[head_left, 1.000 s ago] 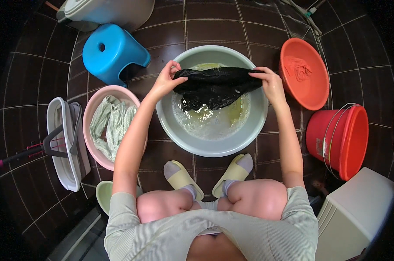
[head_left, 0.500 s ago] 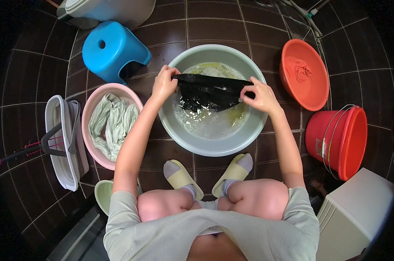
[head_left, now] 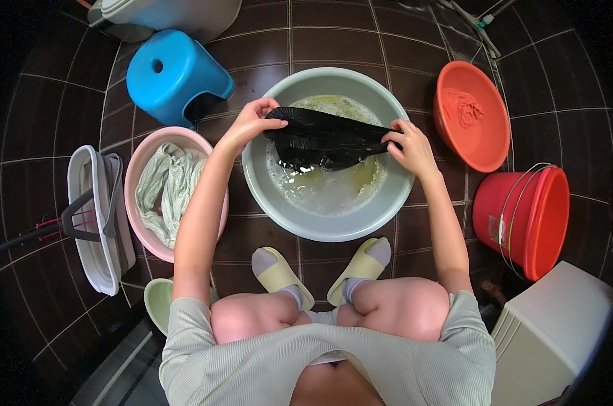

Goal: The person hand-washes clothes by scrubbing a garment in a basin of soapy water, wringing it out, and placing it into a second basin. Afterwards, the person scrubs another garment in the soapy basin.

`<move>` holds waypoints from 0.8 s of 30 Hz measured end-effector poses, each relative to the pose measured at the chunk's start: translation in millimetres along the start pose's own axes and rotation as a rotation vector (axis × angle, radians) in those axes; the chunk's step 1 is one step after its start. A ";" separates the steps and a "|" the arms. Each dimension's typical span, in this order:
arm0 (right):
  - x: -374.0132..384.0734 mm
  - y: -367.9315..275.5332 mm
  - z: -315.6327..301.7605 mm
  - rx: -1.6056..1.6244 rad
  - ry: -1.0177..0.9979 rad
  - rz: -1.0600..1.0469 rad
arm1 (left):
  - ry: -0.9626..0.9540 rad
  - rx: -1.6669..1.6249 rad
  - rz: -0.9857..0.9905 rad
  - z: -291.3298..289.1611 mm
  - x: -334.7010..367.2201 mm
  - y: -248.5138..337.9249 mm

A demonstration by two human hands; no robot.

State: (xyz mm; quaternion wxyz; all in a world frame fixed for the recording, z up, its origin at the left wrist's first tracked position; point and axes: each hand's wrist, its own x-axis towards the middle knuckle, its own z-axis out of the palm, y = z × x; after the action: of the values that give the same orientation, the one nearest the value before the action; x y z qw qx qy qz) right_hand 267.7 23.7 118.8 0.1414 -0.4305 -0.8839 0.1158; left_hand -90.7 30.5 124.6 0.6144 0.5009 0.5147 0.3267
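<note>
A wet black cloth garment (head_left: 326, 141) is stretched between my two hands above a large pale grey-green basin (head_left: 326, 229). Sudsy, yellowish water (head_left: 320, 196) fills the basin, and the garment's lower folds hang down to it. My left hand (head_left: 253, 123) pinches the garment's left end, near the basin's left rim. At the other end, my right hand (head_left: 409, 145) grips a corner close to the right rim. Which kind of garment it is, I cannot tell.
Left of the basin are a pink basin (head_left: 136, 223) with pale patterned cloth (head_left: 172, 183), a blue stool (head_left: 168, 71) and a folded white tub (head_left: 86, 237). On the right stand an orange basin (head_left: 482, 145) holding orange cloth (head_left: 463, 108), a red bucket (head_left: 512, 213) and a white cabinet (head_left: 556, 318).
The black garment's left end has risen and spread, showing more of its surface. My left hand has shifted slightly left, and my right hand has moved a little to the right.
</note>
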 end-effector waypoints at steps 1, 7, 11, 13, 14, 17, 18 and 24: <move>-1.4 1.8 1.6 0.000 0.001 -0.001 | 0.104 0.076 0.113 0.7 3.3 -4.3; -0.7 2.0 -3.3 0.403 0.239 0.202 | 0.455 0.605 0.185 -3.5 1.7 0.8; -2.3 17.7 -13.4 0.449 0.282 0.332 | 0.444 0.761 0.306 -2.4 -5.7 25.0; 1.8 25.5 -11.0 0.463 0.320 0.313 | 0.205 0.822 0.025 6.3 -7.2 34.7; 6.3 24.7 -9.3 0.376 0.219 0.384 | 0.156 0.978 -0.072 9.8 -6.9 35.7; 18.0 16.8 9.6 -0.036 -0.007 0.419 | -0.227 0.509 -0.037 -8.8 12.8 -19.1; 16.0 15.9 17.7 -0.122 -0.068 0.420 | -0.338 0.376 -0.198 -1.9 21.2 -25.5; 31.6 -32.8 73.8 0.081 -0.057 0.033 | -0.195 0.022 -0.610 40.8 17.9 -51.7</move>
State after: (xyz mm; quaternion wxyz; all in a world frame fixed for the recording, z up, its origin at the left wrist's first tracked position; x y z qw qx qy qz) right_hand 199.4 22.9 65.5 0.1318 -0.4354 -0.8749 0.1661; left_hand -52.8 20.7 68.7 0.7249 0.3591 0.5835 0.0721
